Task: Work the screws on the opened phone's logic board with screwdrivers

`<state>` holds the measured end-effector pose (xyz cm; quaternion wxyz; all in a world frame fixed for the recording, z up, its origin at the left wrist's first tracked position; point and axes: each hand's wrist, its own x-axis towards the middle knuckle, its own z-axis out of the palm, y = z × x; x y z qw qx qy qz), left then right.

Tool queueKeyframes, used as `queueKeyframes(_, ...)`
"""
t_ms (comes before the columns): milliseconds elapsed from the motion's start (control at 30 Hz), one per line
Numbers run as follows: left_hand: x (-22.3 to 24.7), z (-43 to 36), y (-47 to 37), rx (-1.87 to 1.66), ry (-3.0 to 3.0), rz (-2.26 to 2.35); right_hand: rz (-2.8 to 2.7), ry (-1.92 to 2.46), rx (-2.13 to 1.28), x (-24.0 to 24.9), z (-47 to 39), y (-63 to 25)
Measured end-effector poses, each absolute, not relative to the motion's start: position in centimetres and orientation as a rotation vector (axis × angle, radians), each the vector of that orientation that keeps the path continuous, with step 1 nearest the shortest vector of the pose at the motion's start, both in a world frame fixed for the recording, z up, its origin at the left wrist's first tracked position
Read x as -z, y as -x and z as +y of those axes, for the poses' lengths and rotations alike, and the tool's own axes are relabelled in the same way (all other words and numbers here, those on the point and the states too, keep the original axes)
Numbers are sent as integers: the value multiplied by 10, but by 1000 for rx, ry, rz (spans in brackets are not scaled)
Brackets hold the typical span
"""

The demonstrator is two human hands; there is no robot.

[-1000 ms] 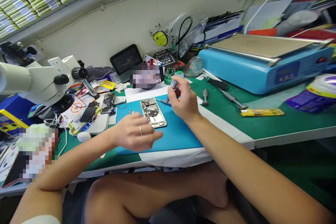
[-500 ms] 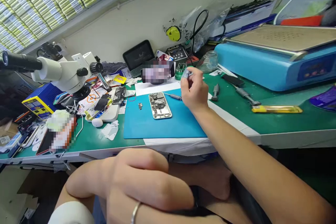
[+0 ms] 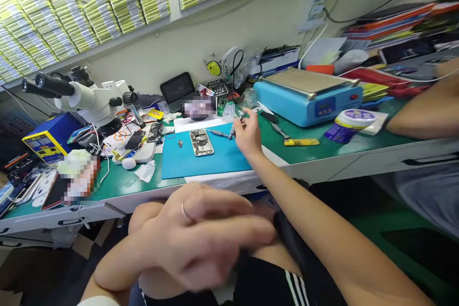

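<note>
My right hand (image 3: 248,135) is closed over the right side of the blue mat (image 3: 179,167), its fingers round a slim grey screwdriver (image 3: 232,131) whose tip points down. Left of it, another screwdriver (image 3: 218,133) lies on the mat. Beside that lies an opened phone (image 3: 201,142) with its inner parts showing. A small metal part (image 3: 180,143) sits left of the phone. Close to the camera, over my lap, my left hand (image 3: 204,234) wears a ring; it is slightly blurred, fingers loosely stretched and apart, nothing seen in it.
A microscope (image 3: 86,98) and cluttered phone parts stand to the left. At the right are a blue heating plate machine (image 3: 304,100), a yellow-handled tool (image 3: 301,142) and a purple-and-white tub (image 3: 349,124). Another person's forearm (image 3: 423,110) rests on the bench at far right.
The view has swung to the right, bringing the tub and another person's arm into sight. My right hand has lowered towards the mat with the screwdriver. My left hand's fingers have straightened.
</note>
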<state>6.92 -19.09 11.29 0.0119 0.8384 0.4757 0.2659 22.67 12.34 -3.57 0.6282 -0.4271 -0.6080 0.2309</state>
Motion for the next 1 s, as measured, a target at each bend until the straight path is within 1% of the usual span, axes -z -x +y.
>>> queueKeyframes(33, -102, -180, -63, -835, -2675, 1364, -1379, 979, -568, 41, 119, -229)
queueKeyframes(67, -89, -172, -56, -866, -2703, 1346, -1369, 978, -605, 47, 114, -232)
queueKeyframes(200, -30, -169, -8, -996, -2638, 1694, -1390, 972, -695, 64, 103, -237)
queueKeyframes(300, 7, -191, 31, -1060, -2533, 1918, -1476, 979, -704, 67, 100, -235)
queueKeyframes(400, 34, -214, 59, -1142, -2429, 2073, -1616, 994, -667, 65, 100, -231)
queueKeyframes(700, 81, -235, 88, -1336, -1985, 2254, -2046, 1001, -431, 61, 95, -212)
queueKeyframes(1000, 97, -249, 108, -1568, -1294, 2006, -2102, 1003, -210, 58, 69, -214)
